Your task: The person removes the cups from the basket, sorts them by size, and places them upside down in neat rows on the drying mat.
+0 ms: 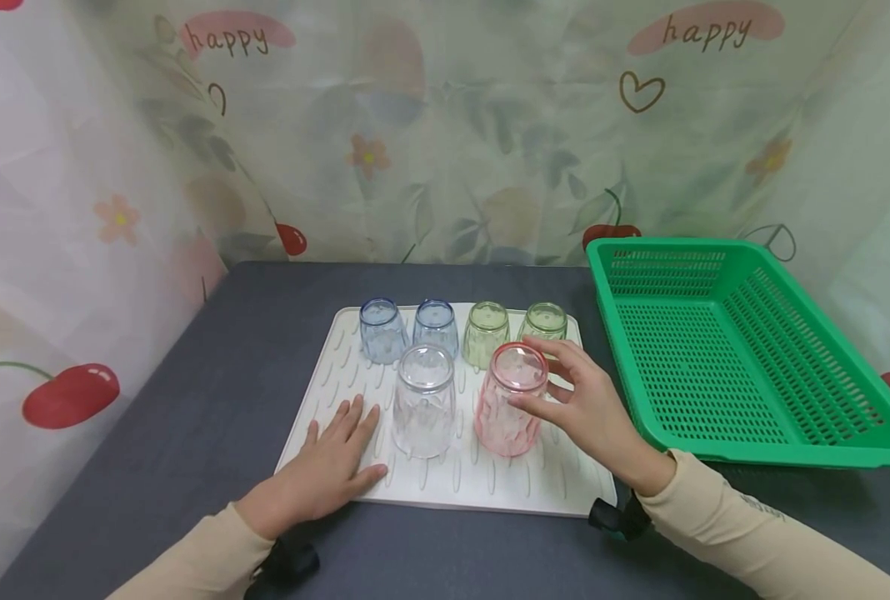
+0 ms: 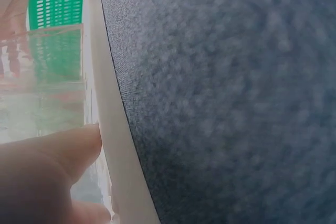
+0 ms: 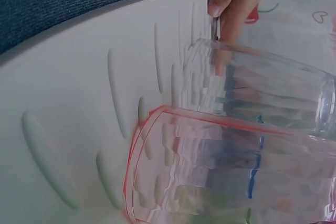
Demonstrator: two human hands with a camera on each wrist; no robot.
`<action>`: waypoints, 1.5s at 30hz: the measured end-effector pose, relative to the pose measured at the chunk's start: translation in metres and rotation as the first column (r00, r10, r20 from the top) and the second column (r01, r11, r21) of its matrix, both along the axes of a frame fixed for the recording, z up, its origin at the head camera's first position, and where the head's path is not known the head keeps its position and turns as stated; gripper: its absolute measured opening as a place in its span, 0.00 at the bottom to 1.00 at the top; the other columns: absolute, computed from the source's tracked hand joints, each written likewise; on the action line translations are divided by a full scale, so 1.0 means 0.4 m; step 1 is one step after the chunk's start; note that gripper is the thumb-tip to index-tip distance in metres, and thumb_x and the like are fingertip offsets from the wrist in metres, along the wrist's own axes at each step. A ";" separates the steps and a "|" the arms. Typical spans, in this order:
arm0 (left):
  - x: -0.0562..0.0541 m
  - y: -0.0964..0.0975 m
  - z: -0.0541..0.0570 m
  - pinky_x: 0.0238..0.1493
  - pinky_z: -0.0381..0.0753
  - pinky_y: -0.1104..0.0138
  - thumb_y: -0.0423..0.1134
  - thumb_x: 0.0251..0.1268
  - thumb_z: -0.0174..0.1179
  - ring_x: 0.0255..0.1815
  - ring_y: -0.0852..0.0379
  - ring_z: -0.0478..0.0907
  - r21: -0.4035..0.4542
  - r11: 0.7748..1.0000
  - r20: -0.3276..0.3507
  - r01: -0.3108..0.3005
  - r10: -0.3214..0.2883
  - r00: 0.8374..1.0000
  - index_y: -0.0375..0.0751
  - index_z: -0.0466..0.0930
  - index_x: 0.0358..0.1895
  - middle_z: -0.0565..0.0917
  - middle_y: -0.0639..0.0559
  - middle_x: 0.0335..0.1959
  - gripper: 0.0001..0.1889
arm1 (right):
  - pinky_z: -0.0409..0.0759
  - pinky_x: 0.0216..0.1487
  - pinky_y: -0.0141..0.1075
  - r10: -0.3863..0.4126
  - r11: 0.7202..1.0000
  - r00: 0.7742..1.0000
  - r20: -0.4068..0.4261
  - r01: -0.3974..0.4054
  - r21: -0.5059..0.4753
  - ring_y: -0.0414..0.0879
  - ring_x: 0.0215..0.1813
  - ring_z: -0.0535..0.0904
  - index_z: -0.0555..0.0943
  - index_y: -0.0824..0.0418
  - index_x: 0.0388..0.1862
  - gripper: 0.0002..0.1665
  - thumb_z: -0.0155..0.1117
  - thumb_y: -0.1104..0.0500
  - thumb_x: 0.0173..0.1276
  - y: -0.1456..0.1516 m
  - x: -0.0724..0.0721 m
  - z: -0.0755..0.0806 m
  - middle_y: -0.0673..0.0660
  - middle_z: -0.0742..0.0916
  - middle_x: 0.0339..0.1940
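In the head view, a pink glass stands upside down on the white ribbed mat, with my right hand at its upper right side. Thumb and fingers curl round it close to its red-edged base. Beside it to the left is a clear glass, also upside down. My left hand lies flat on the mat's left part, fingers spread, next to the clear glass. The right wrist view shows the pink glass's rim against the mat; the right hand's fingers are hidden there.
Behind stand two blue glasses and two green glasses, upside down in a row along the mat's far edge. A green perforated basket sits right of the mat on the dark table. A printed curtain surrounds the table.
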State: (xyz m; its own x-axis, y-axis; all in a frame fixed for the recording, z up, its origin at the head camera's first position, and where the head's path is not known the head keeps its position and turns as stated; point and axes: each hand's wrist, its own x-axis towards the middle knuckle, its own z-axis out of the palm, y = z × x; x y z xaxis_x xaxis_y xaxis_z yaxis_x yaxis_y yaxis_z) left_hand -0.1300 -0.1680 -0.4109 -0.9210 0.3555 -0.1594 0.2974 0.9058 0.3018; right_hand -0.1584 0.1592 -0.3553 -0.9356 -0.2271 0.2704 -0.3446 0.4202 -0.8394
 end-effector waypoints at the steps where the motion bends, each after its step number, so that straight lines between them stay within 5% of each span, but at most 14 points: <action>1: 0.000 0.000 0.000 0.66 0.42 0.30 0.55 0.69 0.54 0.79 0.37 0.41 -0.001 1.000 0.002 0.000 0.000 1.000 0.36 0.52 0.76 0.47 0.34 0.78 0.40 | 0.80 0.52 0.48 0.000 1.000 1.000 0.002 0.000 0.001 0.58 0.60 0.78 0.72 0.58 0.67 0.41 0.77 0.57 0.54 0.000 -0.001 0.000 0.58 0.77 0.58; 45: -0.002 -0.002 0.021 0.65 0.43 0.29 0.56 0.69 0.54 0.78 0.35 0.41 -0.020 1.000 0.060 0.015 -0.014 0.998 0.36 0.52 0.76 0.47 0.33 0.78 0.40 | 0.80 0.53 0.51 0.011 0.999 0.998 0.069 -0.015 0.048 0.57 0.56 0.80 0.70 0.51 0.66 0.45 0.80 0.51 0.50 0.005 -0.028 -0.003 0.59 0.78 0.58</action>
